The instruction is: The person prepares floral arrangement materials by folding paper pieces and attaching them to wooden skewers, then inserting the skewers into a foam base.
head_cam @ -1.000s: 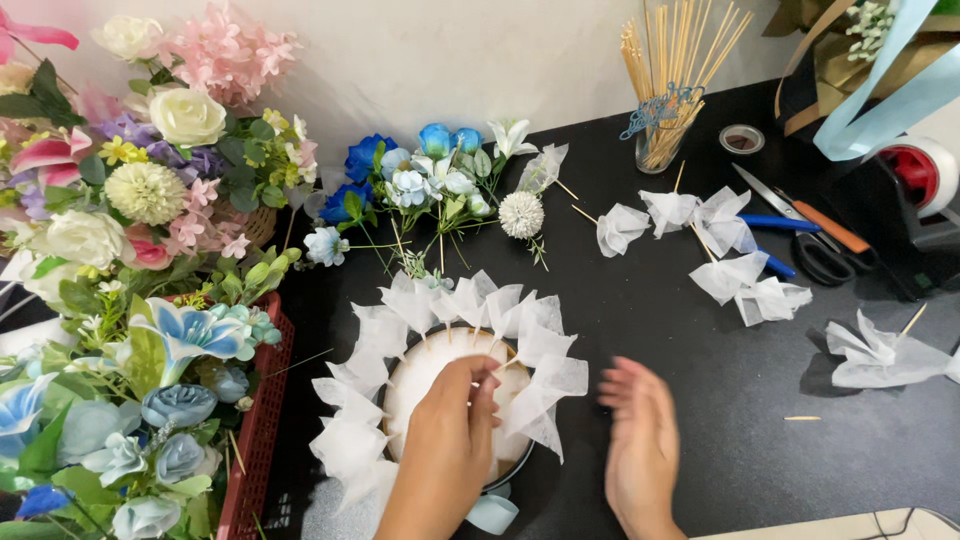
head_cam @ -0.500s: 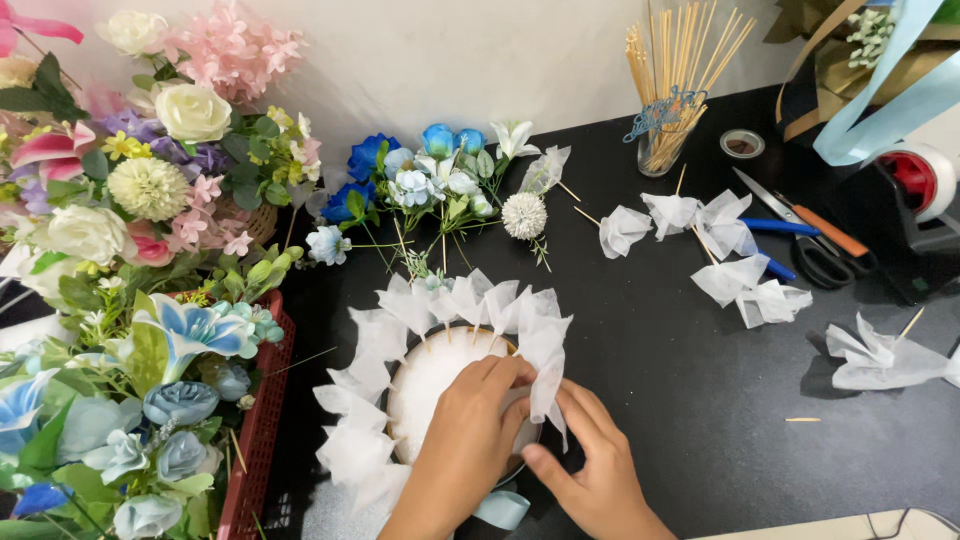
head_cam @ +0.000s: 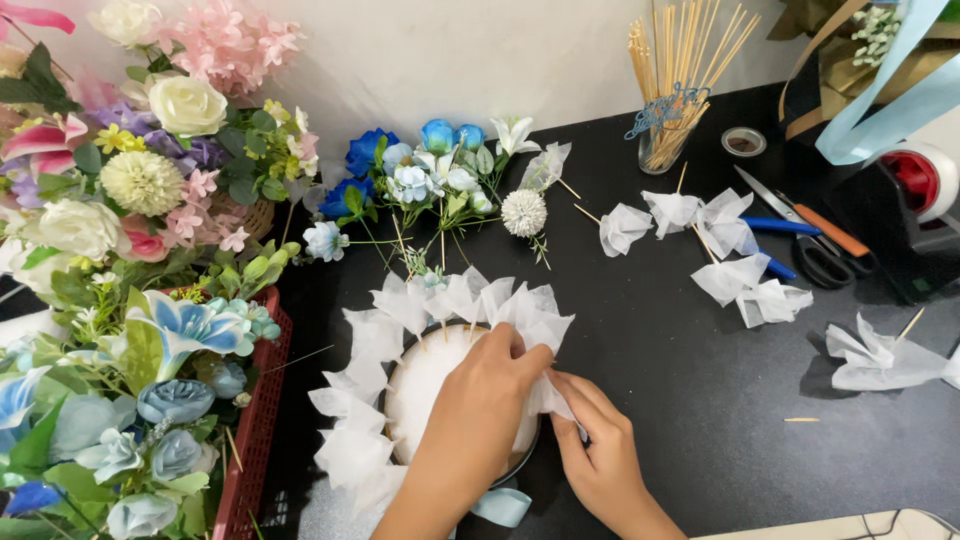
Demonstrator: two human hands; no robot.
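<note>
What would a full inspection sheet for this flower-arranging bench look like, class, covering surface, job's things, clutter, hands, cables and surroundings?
Surface: black table, one loose stick lying on it.
Job's things: round white foam base ringed with white tissue puffs.
Clutter: spare tissue puffs on sticks, scissors, glass of wooden skewers, tape dispenser, loose blue flowers.
Hands: left hand rests on the foam; right hand pinches a puff at the ring's right edge.
Cables: nothing seen.
Surroundings: red crate of artificial flowers on the left, white wall behind.

Two hands (head_cam: 480,420) — one pair of scissors (head_cam: 800,235)
</note>
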